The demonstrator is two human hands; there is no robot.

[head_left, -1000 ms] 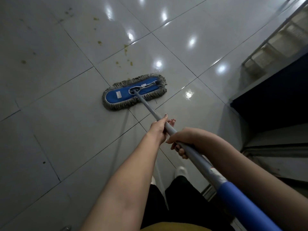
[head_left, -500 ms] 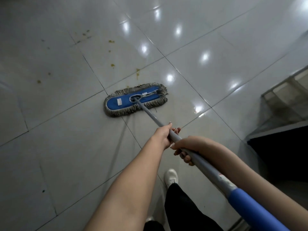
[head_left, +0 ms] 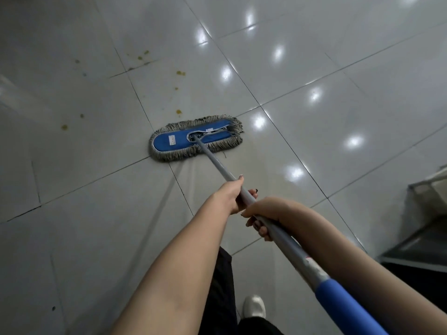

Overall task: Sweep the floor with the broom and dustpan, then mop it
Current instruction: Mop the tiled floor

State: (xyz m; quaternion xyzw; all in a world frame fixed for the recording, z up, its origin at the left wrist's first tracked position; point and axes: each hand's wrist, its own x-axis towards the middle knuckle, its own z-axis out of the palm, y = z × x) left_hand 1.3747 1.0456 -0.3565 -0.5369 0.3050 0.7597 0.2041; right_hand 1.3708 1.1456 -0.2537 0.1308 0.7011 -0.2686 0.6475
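A person looks down at a glossy pale tiled floor [head_left: 314, 146], both bare hands wrapped around the grey handle [head_left: 219, 163] of a flat mop. The left hand [head_left: 229, 195] grips the handle farther down, nearer the mop; the right hand [head_left: 268, 213] grips just behind it, the two hands almost touching. Both are closed around the shaft. Behind the right hand the handle runs back toward the lower right of the view, where it carries a blue sleeve [head_left: 348, 308].

The mop head [head_left: 196, 140], a blue pad fringed with grey strands, lies flat on the floor ahead of the hands and slightly to the left. Its long axis runs left to right, across the line of the handle, which joins it near the middle.

Just beyond the mop head's far edge, and out to the left, small yellow-brown spots [head_left: 179, 111] dot the tiles; the nearest sits just beside the fringe, others [head_left: 180, 73] lie well apart, farther away. These look like the next area to cover, so a push away from the body, forward and leftward, would likely carry the pad over them.

A dark trouser leg and a white shoe [head_left: 254, 308] show below the arms. A metal frame [head_left: 425, 206] stands at the right edge, well apart from the mop.
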